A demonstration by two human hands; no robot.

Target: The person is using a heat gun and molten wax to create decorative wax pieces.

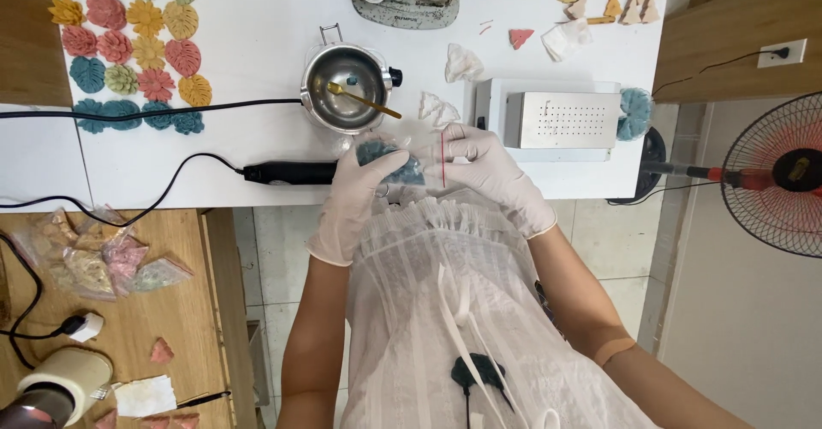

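Together, gloved hands (419, 176) (curled) around bag (390, 162).

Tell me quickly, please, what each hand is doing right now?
Left hand: closed on a clear bag of teal pieces.
Right hand: gripping the same bag's other side.

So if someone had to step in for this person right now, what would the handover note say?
Left hand: gloved, gripping a small clear bag of teal pieces at the table edge.
Right hand: gloved, pinching the same bag from the other side, by its red strip.
Nearby: a small metal pot with a gold spoon and a bit of teal inside; a black corded tool just left of the hands; a white box with a perforated metal top to the right.
Done: rows of coloured leaf and flower shapes lie at the far left of the white table.
Left: the bag is in hand; the pot holds almost nothing.
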